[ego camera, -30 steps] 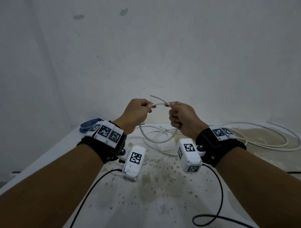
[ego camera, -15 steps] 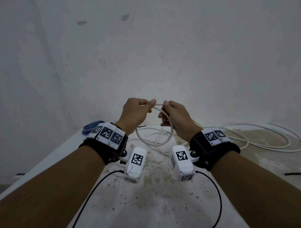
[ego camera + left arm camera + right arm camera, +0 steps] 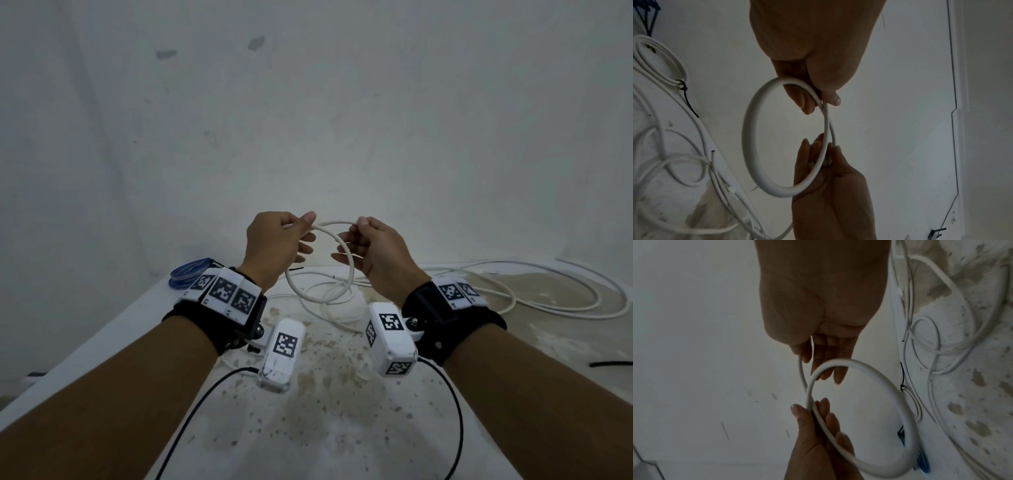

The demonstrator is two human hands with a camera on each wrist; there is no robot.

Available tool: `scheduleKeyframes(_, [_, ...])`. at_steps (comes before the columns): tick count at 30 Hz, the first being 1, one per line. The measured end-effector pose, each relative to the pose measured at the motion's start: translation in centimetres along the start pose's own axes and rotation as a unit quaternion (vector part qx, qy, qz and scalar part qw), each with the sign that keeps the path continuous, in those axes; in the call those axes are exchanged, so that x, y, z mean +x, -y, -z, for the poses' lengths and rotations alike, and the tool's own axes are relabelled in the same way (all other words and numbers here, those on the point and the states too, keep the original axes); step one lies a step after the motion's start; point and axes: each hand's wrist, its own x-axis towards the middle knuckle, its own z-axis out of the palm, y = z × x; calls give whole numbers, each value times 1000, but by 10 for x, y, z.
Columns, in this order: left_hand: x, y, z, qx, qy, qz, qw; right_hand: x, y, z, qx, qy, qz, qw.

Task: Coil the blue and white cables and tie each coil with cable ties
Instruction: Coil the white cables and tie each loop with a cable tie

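Up above the stained white table (image 3: 342, 428), both hands were raised with one round loop of white cable (image 3: 310, 297) strung between them. Rest of that cable sprawled loose over the tabletop behind, trailing off to the right. Blue cable coil (image 3: 186, 272) sat at the far left corner, partly hidden by the left wristband. Left hand (image 3: 274, 246) pinched the loop's top between thumb and curled fingers. Right hand (image 3: 376, 253) pinched the other side, thumb on forefinger, its other fingers (image 3: 807, 155) loosely extended along the cable.
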Motion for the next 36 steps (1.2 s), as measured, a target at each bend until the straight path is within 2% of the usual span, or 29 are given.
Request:
scheduleKeyframes(3, [2, 2, 1, 64, -33, -41, 997, -1, 0, 2, -30, 3, -13, 999])
scheduleKeyframes(6, [3, 4, 3, 109, -48, -78, 990, -6, 2, 3, -119, 18, -48, 992])
scheduleKeyframes(8, [3, 4, 5, 139, -41, -103, 984, -6, 3, 7, -202, -11, -69, 977])
scheduleKeyframes(9, [3, 5, 6, 153, -37, -114, 981, -5, 3, 10, -259, -44, -53, 963])
scheduleKeyframes(10, [4, 5, 8, 166, -33, -124, 978, -3, 4, 12, -336, -86, -13, 938])
scheduleKeyframes(12, [4, 5, 9, 180, -24, -140, 973, 3, 7, 14, -483, -148, 118, 855])
scheduleKeyframes(13, [4, 5, 8, 182, -21, -148, 972, 3, 10, 11, -527, -139, 175, 820])
scheduleKeyframes(14, [4, 5, 7, 182, -20, -156, 971, 4, 13, 6, -557, -104, 201, 799])
scheduleKeyframes(15, [3, 4, 5, 181, -23, -163, 970, 5, 14, 0, -573, -48, 202, 793])
scheduleKeyframes(16, [3, 4, 3, 180, -28, -168, 969, 5, 15, -5, -575, 14, 182, 798])
scheduleKeyframes(18, [2, 4, 2, 177, -41, -175, 968, 3, 17, -14, -500, 106, 100, 854])
scheduleKeyframes(20, [2, 4, 2, 173, -46, -174, 968, 2, 18, -15, -428, 140, 56, 891])
scheduleKeyframes(27, [3, 0, 6, 152, -36, -184, 970, 3, 15, -12, -335, 187, 12, 923])
scheduleKeyframes(32, [4, -3, 5, 145, 10, -174, 974, 3, 18, -10, -229, 206, -60, 950])
scheduleKeyframes(34, [4, -2, 4, 126, -1, -135, 983, 5, 18, -7, -174, 174, -77, 966])
scheduleKeyframes(36, [5, 4, 7, 69, -47, -46, 995, 7, 21, -1, -112, 127, -80, 982])
